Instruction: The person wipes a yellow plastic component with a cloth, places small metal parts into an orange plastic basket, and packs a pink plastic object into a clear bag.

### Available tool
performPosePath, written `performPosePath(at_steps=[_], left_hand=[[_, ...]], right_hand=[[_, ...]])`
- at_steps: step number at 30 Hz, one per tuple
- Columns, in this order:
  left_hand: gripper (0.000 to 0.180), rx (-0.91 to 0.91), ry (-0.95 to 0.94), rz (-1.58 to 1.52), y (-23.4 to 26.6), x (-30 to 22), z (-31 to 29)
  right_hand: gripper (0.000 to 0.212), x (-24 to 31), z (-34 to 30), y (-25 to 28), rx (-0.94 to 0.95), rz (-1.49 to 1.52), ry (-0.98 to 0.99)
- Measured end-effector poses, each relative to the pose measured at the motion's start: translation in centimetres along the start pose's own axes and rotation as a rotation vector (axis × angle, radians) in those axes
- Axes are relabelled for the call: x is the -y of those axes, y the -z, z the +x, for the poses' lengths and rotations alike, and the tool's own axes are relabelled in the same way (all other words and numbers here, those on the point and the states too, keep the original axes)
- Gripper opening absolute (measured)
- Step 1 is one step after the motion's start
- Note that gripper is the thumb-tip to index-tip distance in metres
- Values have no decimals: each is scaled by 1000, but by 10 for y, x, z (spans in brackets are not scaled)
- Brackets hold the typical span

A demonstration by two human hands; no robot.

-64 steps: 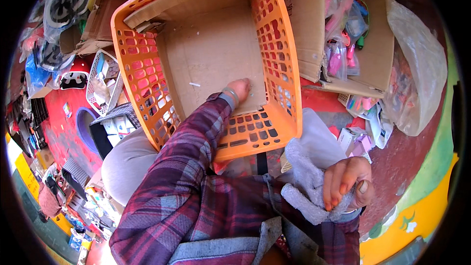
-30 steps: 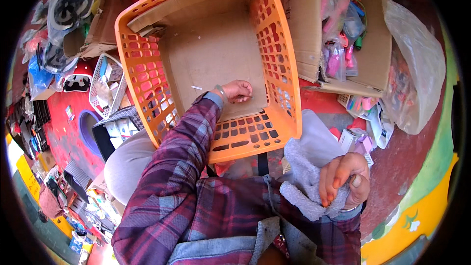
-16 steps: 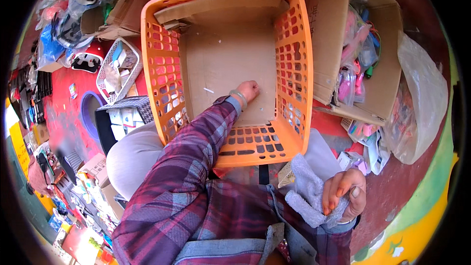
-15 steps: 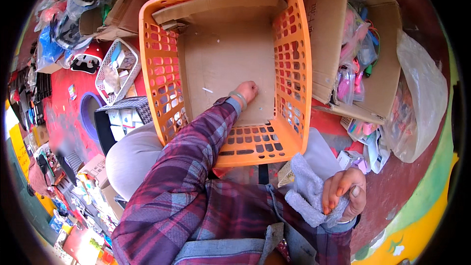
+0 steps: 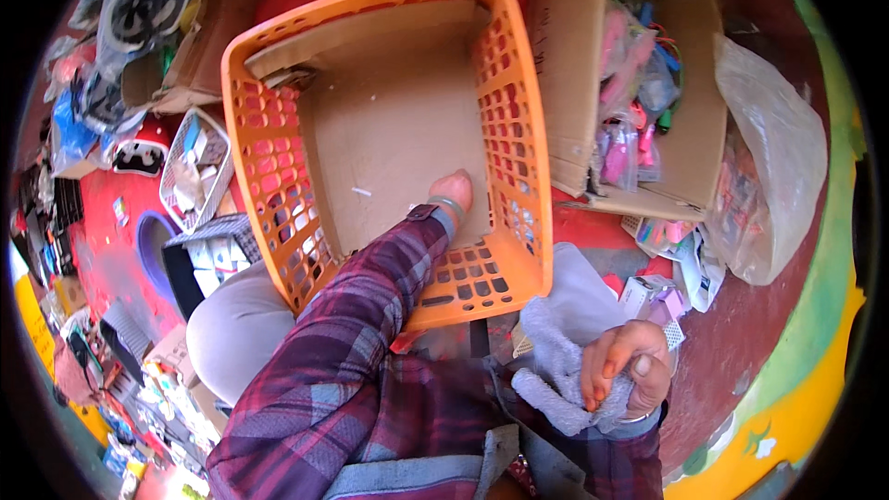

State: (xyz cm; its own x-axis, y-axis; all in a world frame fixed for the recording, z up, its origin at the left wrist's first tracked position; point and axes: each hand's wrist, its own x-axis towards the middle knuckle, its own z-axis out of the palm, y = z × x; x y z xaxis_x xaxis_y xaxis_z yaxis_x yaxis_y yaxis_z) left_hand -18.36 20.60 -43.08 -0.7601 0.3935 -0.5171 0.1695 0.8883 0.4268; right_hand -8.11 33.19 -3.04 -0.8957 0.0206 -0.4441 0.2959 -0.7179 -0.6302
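An orange plastic basket [image 5: 511, 250] with slotted walls stands tilted between my knees. Brown cardboard [image 5: 389, 102] lines its bottom and far wall. My left hand [image 5: 452, 189], a bracelet at its wrist, reaches inside and rests low near the right wall. Its fingers look curled into a fist against the cardboard; whatever they may hold is hidden. A small white strip [image 5: 361, 192] lies on the liner left of that hand. Outside the basket, at lower right, my right hand [image 5: 641, 361] grips a crumpled grey cloth [image 5: 563, 387] with its fingers bent around it.
A cardboard box [image 5: 567, 65] of bagged colourful items stands right of the basket, beside a clear plastic bag [image 5: 778, 157]. On the left are a white basket [image 5: 215, 187], a purple basin [image 5: 148, 245], a black bin [image 5: 181, 268] and a box [image 5: 215, 32] near bagged helmets.
The whole scene has shifted left in view, the basket slightly turned. My left hand has shifted a little along the cardboard toward me. The right hand keeps its hold on the cloth.
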Motion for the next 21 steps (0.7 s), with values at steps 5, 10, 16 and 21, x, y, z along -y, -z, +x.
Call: performPosePath(at_steps=[5,10,16,21], left_hand=[[17,126,13,65,-2,-6,4],[18,181,74,75,3,10,1],[7,609,79,-1272,76,19,-27],[8,637,-220,-1709,169,-28,-84]], right_hand=[[24,1,-2,-1,-12,-54,-66],[28,1,-8,-1,-49,-230,-37],[24,4,-17,1,90,-287,47],[23,-4,-18,12,125,-230,213]])
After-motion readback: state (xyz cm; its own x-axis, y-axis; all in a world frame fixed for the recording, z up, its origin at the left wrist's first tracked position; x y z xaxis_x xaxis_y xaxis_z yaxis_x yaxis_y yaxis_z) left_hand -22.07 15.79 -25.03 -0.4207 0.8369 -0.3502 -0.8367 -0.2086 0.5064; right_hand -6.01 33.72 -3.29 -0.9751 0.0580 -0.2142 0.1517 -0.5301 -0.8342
